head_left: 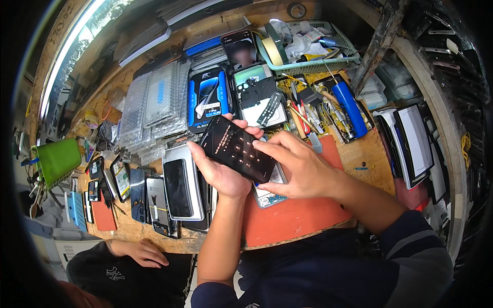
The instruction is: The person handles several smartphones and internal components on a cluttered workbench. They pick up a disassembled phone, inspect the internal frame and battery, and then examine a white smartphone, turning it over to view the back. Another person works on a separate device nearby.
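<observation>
My left hand (222, 177) is wrapped around a black smartphone (237, 149) from beneath, thumb along one edge and fingertips at the other. Its lit dark screen shows a number keypad under some lines of text. The index finger of my right hand (305, 167) rests on or just over the keypad. The right thumb is apart from that finger, near the phone's lower end. Below both hands, a silver-framed phone part (271, 198) lies on an orange-red mat (298, 220), mostly hidden by them.
Phones and frames (178, 192) lie left of the mat. Behind are bubble-wrapped packs (154, 102), a blue display box (208, 95) and a teal basket (287, 66). Tools and a blue cylinder (352, 110) fill the right back. Another person's hand (147, 252) rests at lower left.
</observation>
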{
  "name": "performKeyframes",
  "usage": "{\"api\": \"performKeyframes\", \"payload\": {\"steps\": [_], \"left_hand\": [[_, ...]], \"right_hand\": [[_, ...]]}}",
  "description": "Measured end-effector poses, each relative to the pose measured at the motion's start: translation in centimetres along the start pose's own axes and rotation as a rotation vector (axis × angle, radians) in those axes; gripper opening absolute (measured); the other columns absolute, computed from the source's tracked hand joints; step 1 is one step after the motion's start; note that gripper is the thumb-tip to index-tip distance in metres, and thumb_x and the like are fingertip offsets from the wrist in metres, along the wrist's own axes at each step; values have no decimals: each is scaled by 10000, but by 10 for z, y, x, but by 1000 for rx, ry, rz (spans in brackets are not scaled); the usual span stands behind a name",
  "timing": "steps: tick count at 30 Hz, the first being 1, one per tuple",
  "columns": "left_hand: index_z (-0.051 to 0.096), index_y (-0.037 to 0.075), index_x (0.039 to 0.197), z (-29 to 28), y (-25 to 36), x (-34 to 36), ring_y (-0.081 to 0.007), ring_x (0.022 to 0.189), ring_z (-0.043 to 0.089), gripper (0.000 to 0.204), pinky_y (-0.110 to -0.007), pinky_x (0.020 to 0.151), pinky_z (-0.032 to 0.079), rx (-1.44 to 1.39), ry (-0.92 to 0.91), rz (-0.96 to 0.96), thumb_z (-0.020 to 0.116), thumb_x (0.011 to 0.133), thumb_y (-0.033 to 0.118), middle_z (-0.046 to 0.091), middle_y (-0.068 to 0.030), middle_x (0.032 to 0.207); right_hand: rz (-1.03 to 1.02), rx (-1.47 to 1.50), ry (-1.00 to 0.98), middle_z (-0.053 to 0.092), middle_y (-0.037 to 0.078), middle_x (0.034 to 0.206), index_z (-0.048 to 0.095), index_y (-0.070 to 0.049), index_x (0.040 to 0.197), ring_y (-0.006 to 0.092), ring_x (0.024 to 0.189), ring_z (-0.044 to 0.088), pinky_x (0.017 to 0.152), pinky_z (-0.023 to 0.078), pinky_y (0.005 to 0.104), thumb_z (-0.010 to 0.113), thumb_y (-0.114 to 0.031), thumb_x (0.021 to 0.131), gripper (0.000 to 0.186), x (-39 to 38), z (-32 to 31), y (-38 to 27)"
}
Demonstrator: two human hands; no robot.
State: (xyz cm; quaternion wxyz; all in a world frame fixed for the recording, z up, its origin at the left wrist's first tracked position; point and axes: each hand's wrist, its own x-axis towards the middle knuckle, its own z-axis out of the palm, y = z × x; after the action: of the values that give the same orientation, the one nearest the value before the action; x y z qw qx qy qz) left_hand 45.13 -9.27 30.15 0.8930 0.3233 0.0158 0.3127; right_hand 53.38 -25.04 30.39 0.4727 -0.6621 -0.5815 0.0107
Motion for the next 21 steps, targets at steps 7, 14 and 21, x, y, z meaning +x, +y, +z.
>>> {"api": "performKeyframes", "payload": {"steps": [7,14,21], "left_hand": [[528,-12,1355,-2,8,0,-336,980,700,955,-472,913,563,-17,-67,-61,184,996,803,703,-170,1103],[572,-2,1317,7,14,3,-403,1014,682,989,-550,951,532,-228,62,-168,194,959,839,694,-202,1128],[569,-38,1362,-4,16,-3,-431,1137,652,974,-581,1036,502,-185,7,-172,205,982,781,690,-222,1203]], "right_hand": [[-40,27,-5,571,176,1068,588,37,1350,342,953,625,849,532,427,881,-179,736,715,3,-4,-3],[-48,179,34,638,235,1066,575,107,1349,352,938,660,848,537,419,675,-222,948,528,4,-11,2],[-46,293,158,681,256,1042,587,156,1306,365,908,692,816,543,409,472,-229,1085,458,3,-11,4]]}}
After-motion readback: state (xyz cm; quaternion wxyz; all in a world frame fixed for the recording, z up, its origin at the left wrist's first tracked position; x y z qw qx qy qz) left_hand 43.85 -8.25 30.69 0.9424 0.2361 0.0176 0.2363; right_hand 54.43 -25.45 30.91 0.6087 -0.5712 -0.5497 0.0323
